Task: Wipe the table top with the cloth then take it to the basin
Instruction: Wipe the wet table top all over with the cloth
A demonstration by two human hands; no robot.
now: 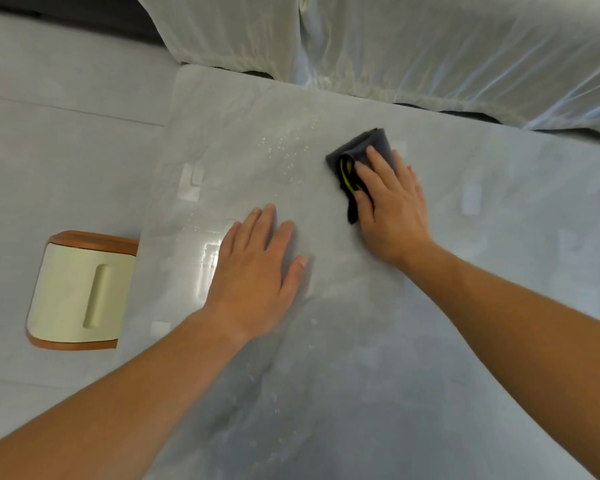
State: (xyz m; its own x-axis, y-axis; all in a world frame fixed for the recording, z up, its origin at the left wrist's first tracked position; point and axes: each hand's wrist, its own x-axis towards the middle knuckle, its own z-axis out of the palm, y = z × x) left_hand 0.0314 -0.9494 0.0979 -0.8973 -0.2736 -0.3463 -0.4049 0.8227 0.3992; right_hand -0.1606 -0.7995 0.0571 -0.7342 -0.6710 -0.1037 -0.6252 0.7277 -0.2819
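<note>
Right hand (390,206) presses flat on the cloth (361,157), fingers straight, not gripping; left hand (257,268) rests flat and empty on the table (499,271). Droplets (284,157) left of the cloth may get missed, or the wet top may let the cloth slip out.

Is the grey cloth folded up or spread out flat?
Folded. The cloth sits as a small thick pad under the right hand, with doubled layers showing at its edge.

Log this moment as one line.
wiping | right hand: presses folded dark grey cloth | left hand: flat on grey table top | droplets: left of cloth
</note>
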